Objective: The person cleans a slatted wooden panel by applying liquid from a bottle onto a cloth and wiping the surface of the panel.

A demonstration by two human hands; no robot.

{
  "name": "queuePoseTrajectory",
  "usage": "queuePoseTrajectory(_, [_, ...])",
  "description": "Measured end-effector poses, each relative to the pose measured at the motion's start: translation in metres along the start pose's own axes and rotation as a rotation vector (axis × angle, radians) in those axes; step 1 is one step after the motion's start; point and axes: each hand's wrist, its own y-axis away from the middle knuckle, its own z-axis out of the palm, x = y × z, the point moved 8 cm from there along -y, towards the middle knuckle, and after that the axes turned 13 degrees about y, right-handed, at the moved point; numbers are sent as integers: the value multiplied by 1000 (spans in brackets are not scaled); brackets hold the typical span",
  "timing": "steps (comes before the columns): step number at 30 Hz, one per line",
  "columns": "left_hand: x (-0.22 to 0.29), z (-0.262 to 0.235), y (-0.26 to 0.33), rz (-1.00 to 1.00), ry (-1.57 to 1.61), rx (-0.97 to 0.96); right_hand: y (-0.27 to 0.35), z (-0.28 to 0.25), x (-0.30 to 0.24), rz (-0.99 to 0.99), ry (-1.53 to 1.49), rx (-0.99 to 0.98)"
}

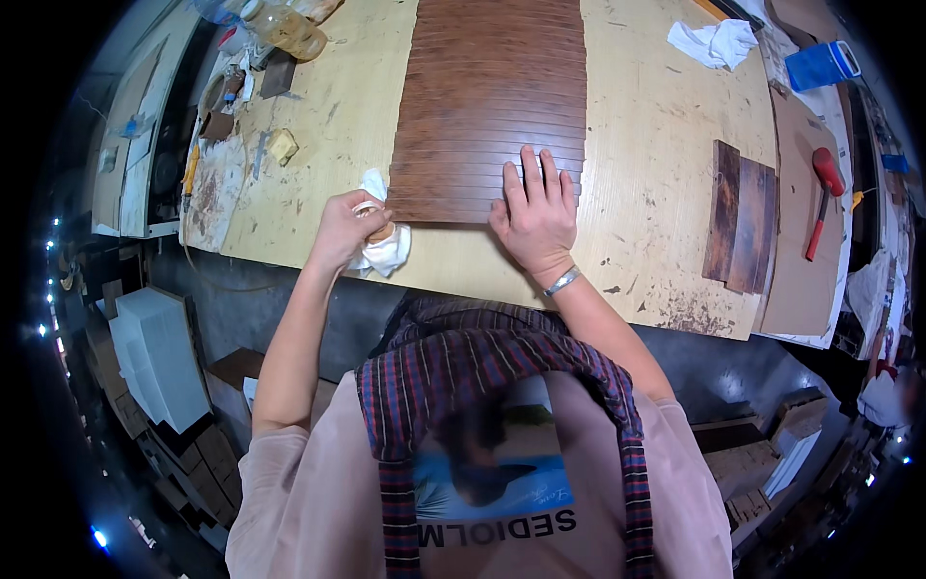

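A dark brown wooden panel made of narrow slats (492, 106) lies lengthwise on the pale worktable (637, 154), its near end close to the front edge. My right hand (538, 217) rests flat on the panel's near right part, fingers spread, holding nothing. At the panel's near left corner, my left hand (349, 230) is closed round a small round tan thing with a pale rim (379, 232); its exact kind is not clear. A crumpled white cloth (388, 253) lies under and beside that hand, partly hidden by it.
Several dark wood strips (741, 217) lie at the right. Beyond them, a red-handled tool (827, 172) rests on cardboard (796, 251). A white rag (714, 43) and blue container (820, 66) are far right. A yellowish block (283, 147) and plastic bottle (285, 29) stand left.
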Motion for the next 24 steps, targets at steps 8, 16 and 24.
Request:
queuePoseTrajectory(8, [-3, -5, -3, -14, 43, -15, 0, 0, -1, 4, -4, -3])
queuePoseTrajectory(16, [-5, -5, -3, 1, 40, -15, -1, -1, -1, -2, -2, -3])
queuePoseTrajectory(24, [-1, -4, -2, 17, 1, -27, -2, -2, -1, -4, 6, -4])
